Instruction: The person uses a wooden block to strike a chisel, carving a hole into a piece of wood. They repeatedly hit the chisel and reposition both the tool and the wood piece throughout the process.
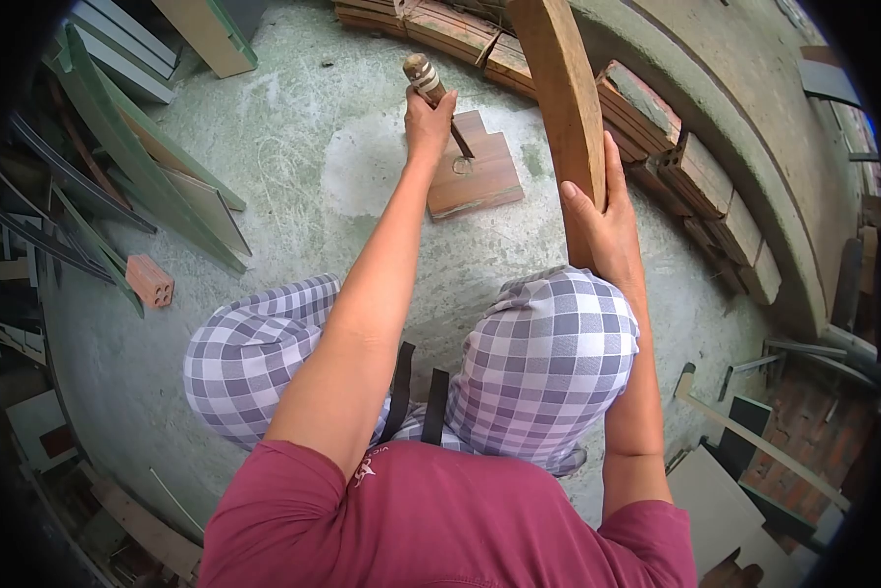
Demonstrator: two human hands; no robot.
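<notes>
My left hand [428, 127] is closed around a chisel [421, 73], its wooden handle banded with pale tape at the top. The dark blade slants down to a brown wooden board [492, 179] lying flat on the floor. Its tip sits right by a small round outline on the board's face. In my right hand [612, 235] is a thick, slightly curved wooden beam [561, 93], gripped near its lower end with the thumb on its face. The beam rises past the top of the view, and its bottom end is hidden behind my right knee.
Concrete floor [293, 147] surrounds the board. Stacked hollow bricks [705, 176] line a low curved ledge at the right. Green-edged panels [156, 147] lean at the left, near a loose brick [150, 281]. Wood scraps and a long strip [764, 446] lie at the lower right.
</notes>
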